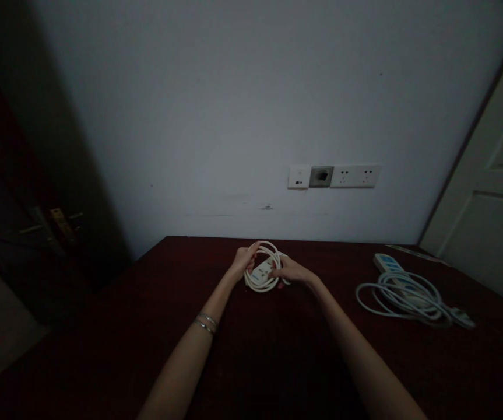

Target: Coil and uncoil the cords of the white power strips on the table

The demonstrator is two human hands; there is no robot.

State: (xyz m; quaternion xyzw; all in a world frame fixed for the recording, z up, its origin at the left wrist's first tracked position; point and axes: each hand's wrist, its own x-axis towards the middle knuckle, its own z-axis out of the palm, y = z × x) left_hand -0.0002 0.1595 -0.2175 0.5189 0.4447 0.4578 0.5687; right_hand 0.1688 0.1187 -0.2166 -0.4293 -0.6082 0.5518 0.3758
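Dim room; pale wall behind a dark red desk, wall sockets above its far edge. White power strip lies near the middle of that far edge, its white cord looped in a coil over it. Left hand closes on the coil's left side; right hand closes on its right side, fingers reaching inside the ring. Too dark to tell whether the right fingers grip the strip too. Handling, my judgement: pinch all loops together, keep them even and untwisted, let neither side slacken. Strip's long axis runs aslant, one end toward the desk's near-left corner, the other toward its far-right corner; socket face up. Second strip, corded, lies near the right edge.
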